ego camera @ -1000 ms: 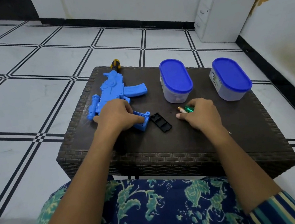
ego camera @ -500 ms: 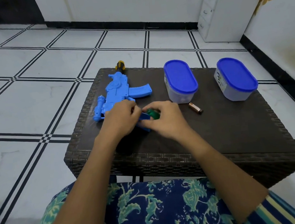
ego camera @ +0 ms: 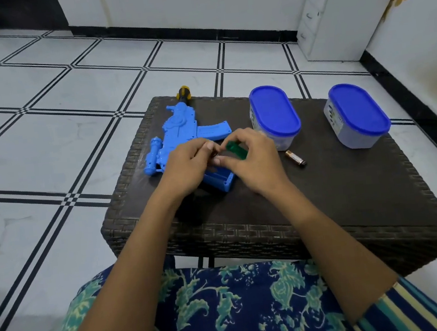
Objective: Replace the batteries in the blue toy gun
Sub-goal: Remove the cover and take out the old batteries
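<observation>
Right hand pinched the green battery just above the blue toy gun lying on the tabletop, ready for seating I judged, while the left hand curled beside it, grip unclear.

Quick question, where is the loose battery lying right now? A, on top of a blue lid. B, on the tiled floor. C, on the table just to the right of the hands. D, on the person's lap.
C: the loose battery lies flat on the table, just right of the right hand and in front of the nearer tub.
</observation>
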Available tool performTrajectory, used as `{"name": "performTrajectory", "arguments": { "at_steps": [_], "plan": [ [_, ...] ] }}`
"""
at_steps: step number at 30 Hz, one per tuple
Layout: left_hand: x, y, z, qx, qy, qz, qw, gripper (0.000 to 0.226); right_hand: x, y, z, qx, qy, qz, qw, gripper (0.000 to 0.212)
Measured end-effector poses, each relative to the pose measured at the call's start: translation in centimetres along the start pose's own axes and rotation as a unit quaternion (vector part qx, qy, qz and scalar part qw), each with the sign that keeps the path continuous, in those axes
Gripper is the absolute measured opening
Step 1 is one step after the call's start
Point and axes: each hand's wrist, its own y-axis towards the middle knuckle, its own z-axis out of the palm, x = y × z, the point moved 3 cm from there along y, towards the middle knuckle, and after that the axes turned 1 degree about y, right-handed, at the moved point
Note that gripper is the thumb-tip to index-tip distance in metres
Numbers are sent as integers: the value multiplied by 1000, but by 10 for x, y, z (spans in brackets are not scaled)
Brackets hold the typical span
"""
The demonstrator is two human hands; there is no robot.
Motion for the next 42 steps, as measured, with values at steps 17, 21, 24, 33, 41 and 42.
{"name": "performTrajectory", "arguments": {
  "at_steps": [17,21,24,33,41,42],
  "plan": [
    [7,-23,-24,-134,337,-132,922,48,-57,-7,-53,-16,-222,206,953,30],
    [18,-32,-24,-67,380,-191,903,89,-33,-7,-46,-49,-198,148,968,34],
    [29,-31,-26,-61,350,-211,910,99,-7,-10,-23,3,-138,80,987,36],
    [10,-29,-25,-173,330,-70,925,93,5,-13,26,93,-175,27,980,34],
    [-6,-33,-38,-222,415,3,882,84,10,-15,17,52,-83,-84,992,25],
    [-7,-34,-37,-222,417,8,882,83,10,-15,18,56,-83,-97,990,26]
  ]
}}
